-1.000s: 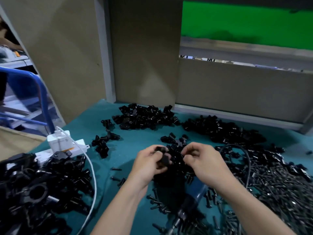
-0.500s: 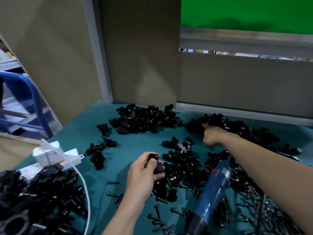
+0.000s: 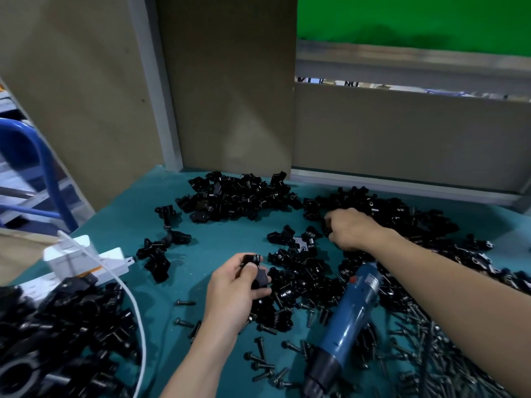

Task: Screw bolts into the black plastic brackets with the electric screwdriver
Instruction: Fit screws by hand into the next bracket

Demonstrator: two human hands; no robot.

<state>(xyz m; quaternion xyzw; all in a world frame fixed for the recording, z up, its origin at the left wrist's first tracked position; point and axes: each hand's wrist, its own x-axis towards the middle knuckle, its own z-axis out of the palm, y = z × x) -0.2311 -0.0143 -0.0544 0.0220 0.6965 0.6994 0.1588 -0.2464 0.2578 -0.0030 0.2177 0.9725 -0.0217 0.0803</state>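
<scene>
The right hand (image 3: 349, 229), which a second ago met the left over the middle heap of black brackets (image 3: 301, 278), has left it and now rests, fingers curled, on the far pile of brackets (image 3: 402, 216) at the right of centre of the frame; half a second ago it lay there with a finger stretched out. With that arm out of the way, the blue electric screwdriver (image 3: 349, 314) lies uncovered at lower right among loose bolts (image 3: 260, 359). The left hand (image 3: 237, 291) alone pinches one black bracket (image 3: 257, 271), lower in the frame than before.
</scene>
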